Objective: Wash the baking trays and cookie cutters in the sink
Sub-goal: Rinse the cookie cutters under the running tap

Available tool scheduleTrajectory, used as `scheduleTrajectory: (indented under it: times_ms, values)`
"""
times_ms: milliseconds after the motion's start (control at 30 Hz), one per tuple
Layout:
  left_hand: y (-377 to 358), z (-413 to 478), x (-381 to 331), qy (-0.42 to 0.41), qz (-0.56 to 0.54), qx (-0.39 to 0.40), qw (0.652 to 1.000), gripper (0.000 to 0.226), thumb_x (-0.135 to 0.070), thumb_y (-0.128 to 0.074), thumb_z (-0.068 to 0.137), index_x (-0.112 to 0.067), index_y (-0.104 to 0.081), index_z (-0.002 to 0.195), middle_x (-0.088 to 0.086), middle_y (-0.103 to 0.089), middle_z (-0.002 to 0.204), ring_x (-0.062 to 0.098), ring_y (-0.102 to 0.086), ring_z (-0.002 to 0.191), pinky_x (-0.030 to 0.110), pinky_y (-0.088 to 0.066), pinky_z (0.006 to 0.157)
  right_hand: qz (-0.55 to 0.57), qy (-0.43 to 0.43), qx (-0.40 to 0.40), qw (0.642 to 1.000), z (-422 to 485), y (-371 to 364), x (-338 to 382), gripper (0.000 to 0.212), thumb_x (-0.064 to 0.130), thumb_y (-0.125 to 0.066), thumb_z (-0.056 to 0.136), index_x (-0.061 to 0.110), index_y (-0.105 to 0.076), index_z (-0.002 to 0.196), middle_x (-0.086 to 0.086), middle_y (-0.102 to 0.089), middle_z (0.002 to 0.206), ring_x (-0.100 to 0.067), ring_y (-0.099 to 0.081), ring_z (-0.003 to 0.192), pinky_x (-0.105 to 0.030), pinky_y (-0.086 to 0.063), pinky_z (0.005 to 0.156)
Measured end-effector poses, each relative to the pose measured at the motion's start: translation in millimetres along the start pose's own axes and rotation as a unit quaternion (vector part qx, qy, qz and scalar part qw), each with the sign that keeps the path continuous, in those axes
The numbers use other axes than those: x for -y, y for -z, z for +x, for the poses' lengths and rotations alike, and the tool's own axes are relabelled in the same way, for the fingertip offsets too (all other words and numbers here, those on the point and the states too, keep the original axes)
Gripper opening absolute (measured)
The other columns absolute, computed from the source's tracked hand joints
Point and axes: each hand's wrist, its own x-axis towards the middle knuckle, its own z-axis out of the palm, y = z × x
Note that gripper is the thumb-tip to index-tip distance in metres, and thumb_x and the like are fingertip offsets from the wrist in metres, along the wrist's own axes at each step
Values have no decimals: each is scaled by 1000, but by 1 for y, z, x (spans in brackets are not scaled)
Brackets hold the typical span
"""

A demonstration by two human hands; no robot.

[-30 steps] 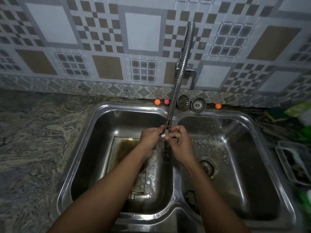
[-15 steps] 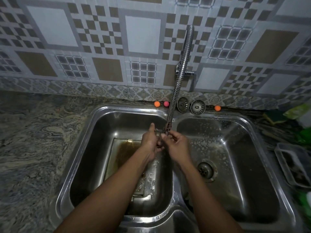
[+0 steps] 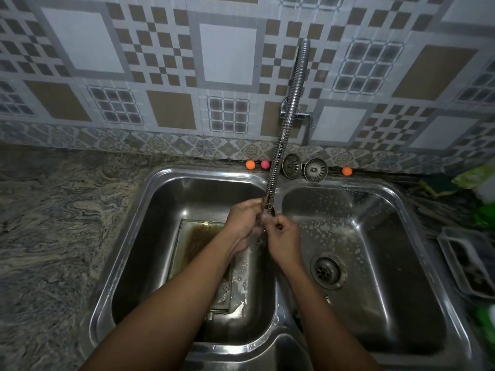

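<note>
A metal baking tray (image 3: 198, 236) lies flat in the left basin (image 3: 150, 215) of the double sink, holding brown dirty water. My left hand (image 3: 242, 223) and my right hand (image 3: 284, 239) meet fingertip to fingertip just under the tip of the flexible tap hose (image 3: 284, 129), above the divider between the basins. The fingers of both hands are curled inward. Whether a small item sits between them is hidden. No cookie cutter shows plainly.
The right basin (image 3: 375, 236) is flecked with suds around its drain (image 3: 327, 271). Two strainer plugs (image 3: 304, 167) and three small balls (image 3: 250, 164) sit on the back ledge. A plastic dish (image 3: 466, 263) and green items (image 3: 439, 184) are on the right. Marbled counter (image 3: 53, 236) is on the left.
Both hands stay together under the spout, shifting slightly as the fingers work against each other. The tray has not moved.
</note>
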Motion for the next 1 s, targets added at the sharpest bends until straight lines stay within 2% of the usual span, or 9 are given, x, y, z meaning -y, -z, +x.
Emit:
scheduleTrajectory:
  times_ms: [200,333,433,533,600,700,800,900,1000]
  values:
    - [6,1,-1,4,-51,-16,999,12,-8,-63,92,-13,-74,90,7,-74,82,13,-64,60,30,-42,63,11,7,78,997,-4,-1,3,23,14,-47,102,10,-65,88,2,-63,76,6,-54,66,-12,-43,64]
    - [6,-3,0,15,-57,-47,997,12,-15,-73,86,-12,-62,85,10,-74,80,19,-67,64,34,-54,61,30,-6,44,999,2,3,5,20,19,-61,96,15,-70,77,6,-67,66,0,-58,59,-17,-44,58]
    - [7,-4,3,32,-47,-34,998,11,-22,-70,89,-17,-62,84,9,-74,88,19,-68,73,37,-57,64,37,-4,35,999,6,4,9,25,19,-67,92,3,-68,72,-2,-67,65,-5,-59,58,-22,-47,57]
    - [4,-4,0,35,-24,-61,997,17,-29,-60,96,-16,-71,98,9,-74,88,20,-67,67,31,-52,56,55,-5,50,997,4,4,11,9,13,-70,89,4,-71,89,0,-71,75,-5,-64,66,-21,-50,61]
    - [4,-4,-3,27,-9,-105,994,27,-37,-60,96,-12,-71,98,9,-72,79,20,-61,55,27,-49,47,56,5,54,997,1,3,9,16,7,-69,88,7,-71,104,3,-74,86,-3,-68,76,-17,-52,68]
    - [1,-7,-2,-41,85,-78,992,41,-48,-49,99,-12,-67,90,5,-66,69,16,-59,54,28,-51,46,35,9,-36,999,5,0,11,23,6,-62,93,13,-68,115,13,-70,93,10,-65,79,-10,-49,70]
    - [-3,-8,3,-107,124,-21,986,35,-34,-41,105,-11,-67,105,2,-64,66,12,-51,44,25,-47,43,16,-6,-138,990,19,0,5,15,11,-64,93,10,-73,104,6,-72,85,10,-64,70,-11,-49,68]
    - [1,-5,2,-104,108,-10,989,26,-21,-46,104,-20,-66,121,-10,-67,64,9,-47,40,28,-46,48,-18,-10,-157,987,23,0,3,13,13,-68,89,7,-75,98,-5,-74,87,-7,-69,77,-31,-57,77]
    - [7,-4,-3,-127,166,-1,978,22,-15,-48,103,-16,-65,116,-8,-67,68,8,-47,36,23,-43,39,-65,18,-112,991,14,1,1,12,7,-66,89,11,-74,96,1,-70,80,4,-62,67,-17,-51,67]
